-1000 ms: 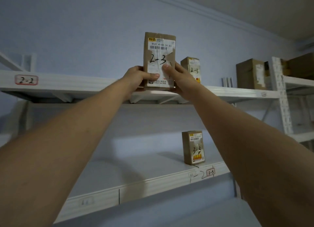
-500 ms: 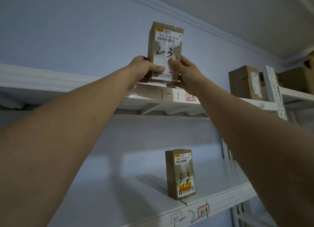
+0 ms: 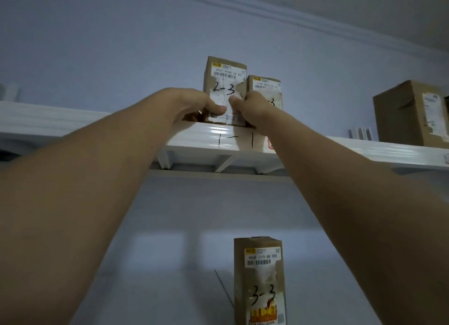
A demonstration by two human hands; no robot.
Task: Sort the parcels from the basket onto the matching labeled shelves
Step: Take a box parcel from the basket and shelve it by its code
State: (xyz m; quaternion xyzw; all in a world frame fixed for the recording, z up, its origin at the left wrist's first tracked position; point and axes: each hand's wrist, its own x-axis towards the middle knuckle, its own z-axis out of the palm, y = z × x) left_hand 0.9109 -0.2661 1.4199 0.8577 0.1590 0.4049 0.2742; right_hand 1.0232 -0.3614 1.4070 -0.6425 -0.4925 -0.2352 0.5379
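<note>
Both hands, left hand [image 3: 192,103] and right hand [image 3: 252,108], gripped the parcel [image 3: 224,86] low by its sides at frame centre; I judged it light, stiff cardboard

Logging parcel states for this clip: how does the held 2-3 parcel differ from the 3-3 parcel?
The 2-3 parcel is at the upper shelf edge, gripped by the left hand and right hand; the 3-3 parcel stands untouched on the lower shelf. Their handwritten numbers differ. Both are upright brown cartons with white barcode labels.
</note>
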